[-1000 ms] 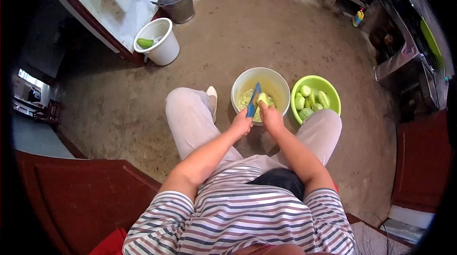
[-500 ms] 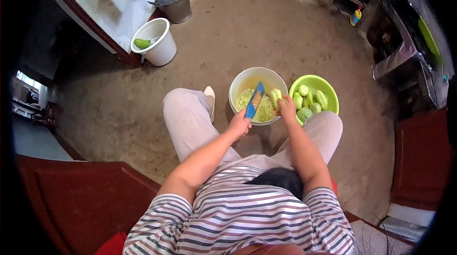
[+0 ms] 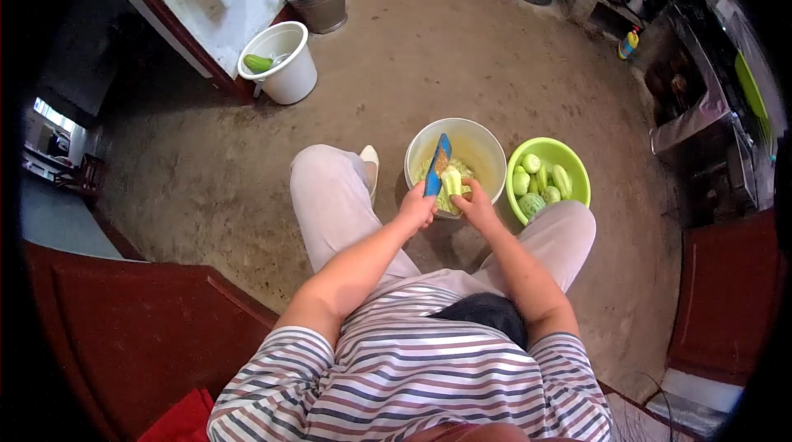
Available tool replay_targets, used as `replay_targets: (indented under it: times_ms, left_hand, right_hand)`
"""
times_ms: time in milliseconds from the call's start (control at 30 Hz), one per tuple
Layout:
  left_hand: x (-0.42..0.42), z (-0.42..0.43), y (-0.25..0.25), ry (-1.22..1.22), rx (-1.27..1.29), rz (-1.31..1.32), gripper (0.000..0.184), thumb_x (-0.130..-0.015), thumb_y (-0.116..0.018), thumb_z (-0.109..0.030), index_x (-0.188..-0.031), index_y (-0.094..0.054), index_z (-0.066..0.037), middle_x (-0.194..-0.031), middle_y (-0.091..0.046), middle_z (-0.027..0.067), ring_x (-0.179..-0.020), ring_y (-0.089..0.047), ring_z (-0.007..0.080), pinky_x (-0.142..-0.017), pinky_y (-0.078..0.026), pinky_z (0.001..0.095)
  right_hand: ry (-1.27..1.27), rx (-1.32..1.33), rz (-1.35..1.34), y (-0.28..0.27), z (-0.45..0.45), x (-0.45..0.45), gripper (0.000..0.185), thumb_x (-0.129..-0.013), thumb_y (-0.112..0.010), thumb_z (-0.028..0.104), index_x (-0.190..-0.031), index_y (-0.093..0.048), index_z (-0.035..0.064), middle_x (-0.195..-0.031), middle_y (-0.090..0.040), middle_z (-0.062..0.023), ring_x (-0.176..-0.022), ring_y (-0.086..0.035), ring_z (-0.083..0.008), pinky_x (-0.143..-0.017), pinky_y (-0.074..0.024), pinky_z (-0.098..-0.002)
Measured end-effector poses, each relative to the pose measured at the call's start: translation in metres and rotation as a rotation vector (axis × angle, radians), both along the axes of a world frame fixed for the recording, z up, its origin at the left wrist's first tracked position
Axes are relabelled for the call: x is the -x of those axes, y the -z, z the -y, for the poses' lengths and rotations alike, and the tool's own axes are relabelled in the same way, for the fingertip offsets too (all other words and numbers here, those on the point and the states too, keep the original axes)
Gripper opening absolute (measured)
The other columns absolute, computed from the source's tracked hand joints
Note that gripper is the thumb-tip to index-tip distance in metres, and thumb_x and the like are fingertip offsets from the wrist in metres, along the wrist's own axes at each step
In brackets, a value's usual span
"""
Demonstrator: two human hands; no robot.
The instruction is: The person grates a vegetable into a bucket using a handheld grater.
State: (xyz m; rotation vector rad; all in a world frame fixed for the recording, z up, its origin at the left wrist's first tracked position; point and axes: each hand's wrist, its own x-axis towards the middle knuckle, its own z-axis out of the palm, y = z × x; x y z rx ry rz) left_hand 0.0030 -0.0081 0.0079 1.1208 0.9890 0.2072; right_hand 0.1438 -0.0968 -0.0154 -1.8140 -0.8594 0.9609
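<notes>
My left hand (image 3: 418,207) is closed round the lower end of a blue grater (image 3: 436,171), which tilts upward over a white bucket (image 3: 493,149). My right hand (image 3: 476,202) grips a pale green peeled gourd (image 3: 451,181), its side close against the grater's face. Whether the two touch, I cannot tell. Light green shreds lie in the bottom of the bucket, partly hidden by the grater and my hands. Just right of the bucket, a lime green basin (image 3: 585,186) holds several whole green gourds (image 3: 562,181).
A white pail (image 3: 295,79) with a green gourd (image 3: 258,63) in it stands by the wall at upper left, near a metal bucket (image 3: 320,1). My knees flank the grating bucket. A yellow bottle (image 3: 629,44) stands near the stove at right.
My right hand has moved left with the gourd, from beside the grater to right against its face. The grater now stands more edge-on and steeper. The whole view has shifted slightly.
</notes>
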Motion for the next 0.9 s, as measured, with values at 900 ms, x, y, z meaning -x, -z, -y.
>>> replay_targets:
  times_ms: [900]
  left_hand:
    - [-0.003, 0.0, 0.005, 0.024, -0.027, -0.014, 0.038, -0.079, -0.041, -0.004, -0.116, -0.041, -0.014, -0.063, -0.047, 0.0039, -0.037, -0.037, 0.0093, -0.031, -0.028, 0.0235]
  right_hand:
    - [-0.006, -0.042, 0.366, -0.014, -0.004, 0.01, 0.045, -0.072, -0.061, 0.019, -0.11, -0.044, 0.0019, -0.075, -0.059, -0.0213, -0.069, -0.059, -0.0345, -0.062, -0.0462, -0.0398]
